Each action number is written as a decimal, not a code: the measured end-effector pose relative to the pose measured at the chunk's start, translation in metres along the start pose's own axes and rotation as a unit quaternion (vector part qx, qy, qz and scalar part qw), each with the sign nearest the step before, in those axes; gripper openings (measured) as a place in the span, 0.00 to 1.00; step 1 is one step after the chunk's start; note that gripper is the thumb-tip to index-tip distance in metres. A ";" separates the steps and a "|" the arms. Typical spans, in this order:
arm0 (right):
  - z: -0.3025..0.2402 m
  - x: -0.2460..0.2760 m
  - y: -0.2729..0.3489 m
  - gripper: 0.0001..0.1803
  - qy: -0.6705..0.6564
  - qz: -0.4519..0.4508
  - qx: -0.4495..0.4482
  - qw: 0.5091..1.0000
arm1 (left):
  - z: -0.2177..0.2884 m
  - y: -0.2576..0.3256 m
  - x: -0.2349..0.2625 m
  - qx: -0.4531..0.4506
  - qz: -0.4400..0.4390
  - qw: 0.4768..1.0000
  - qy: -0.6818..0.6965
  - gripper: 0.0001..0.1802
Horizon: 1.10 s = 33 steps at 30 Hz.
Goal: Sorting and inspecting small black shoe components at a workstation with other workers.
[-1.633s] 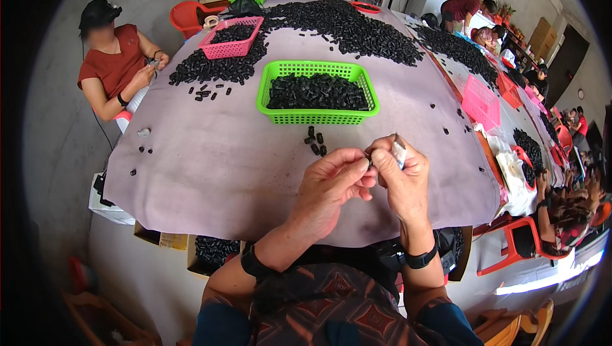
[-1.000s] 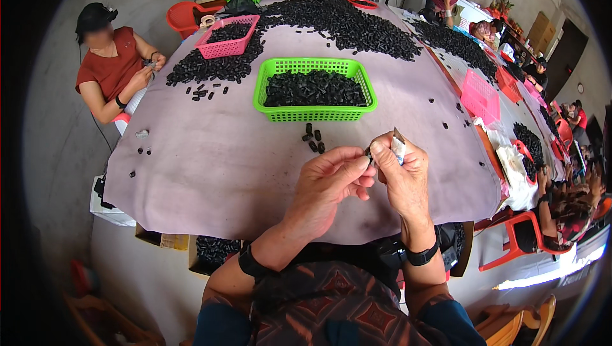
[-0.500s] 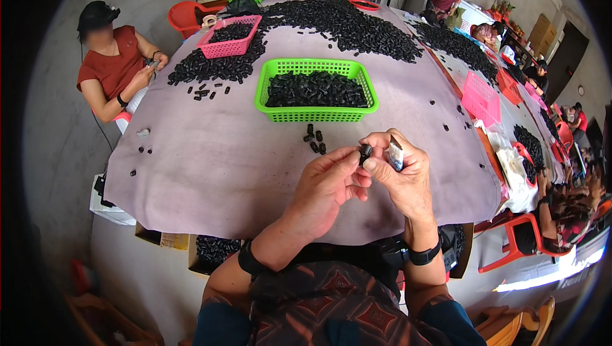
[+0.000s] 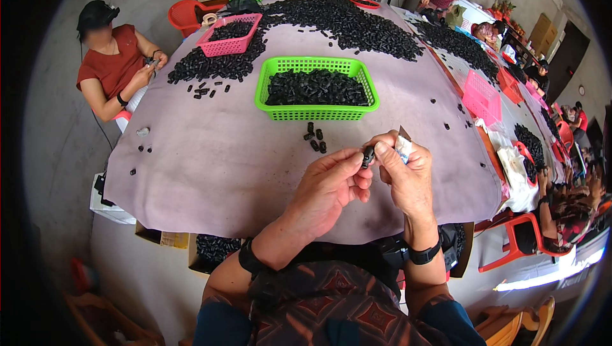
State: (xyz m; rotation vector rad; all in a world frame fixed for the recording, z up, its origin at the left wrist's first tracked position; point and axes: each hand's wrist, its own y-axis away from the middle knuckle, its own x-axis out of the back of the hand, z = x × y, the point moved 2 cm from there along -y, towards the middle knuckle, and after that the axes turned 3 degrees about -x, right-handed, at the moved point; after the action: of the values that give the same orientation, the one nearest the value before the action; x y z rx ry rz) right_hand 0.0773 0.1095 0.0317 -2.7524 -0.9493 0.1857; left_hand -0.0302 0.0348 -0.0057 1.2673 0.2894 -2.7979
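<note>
Between the thumb and fingertips of my left hand [image 4: 325, 183] is a small black cylindrical part [image 4: 368, 156]. My right hand [image 4: 408, 177] grips a small blade [image 4: 403, 144] with a whitish wrapped handle; its dark pointed tip sticks up past the fingers. The right thumb and fingertips also touch the black part from the other side. Just beyond my hands, several loose black parts [image 4: 314, 145] lie on the cloth. Behind them stands a green basket [image 4: 315, 115] filled with more black parts.
A pale purple cloth [image 4: 204, 148] covers the table. Far back lies a large heap of black parts [image 4: 344, 27], with a pink basket [image 4: 229, 46] on its left side. A person in a red top [image 4: 121, 59] works at the left. An adjoining table holds a pink basket [image 4: 479, 99].
My right hand has turned, so the blade now points more upright and the thumb has come up onto the black part. My left hand has barely moved.
</note>
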 end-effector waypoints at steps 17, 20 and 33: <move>0.050 0.010 -0.060 0.04 0.026 0.125 -0.080 0.988 | -0.016 0.014 -0.023 0.081 -0.133 0.973 -0.171 0.08; 0.066 0.016 -0.111 0.06 0.146 0.098 0.013 0.984 | -0.019 0.018 -0.030 0.078 -0.200 0.953 -0.215 0.06; 0.131 0.004 -0.107 0.07 0.237 -0.112 -0.033 0.965 | -0.022 0.024 -0.036 0.054 -0.260 0.920 -0.288 0.06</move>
State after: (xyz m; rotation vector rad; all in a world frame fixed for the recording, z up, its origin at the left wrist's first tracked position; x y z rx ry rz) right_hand -0.0076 0.2161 -0.0687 -2.5326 -1.1224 -0.5259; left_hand 0.0131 0.0142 0.0038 0.3396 0.4933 -3.5025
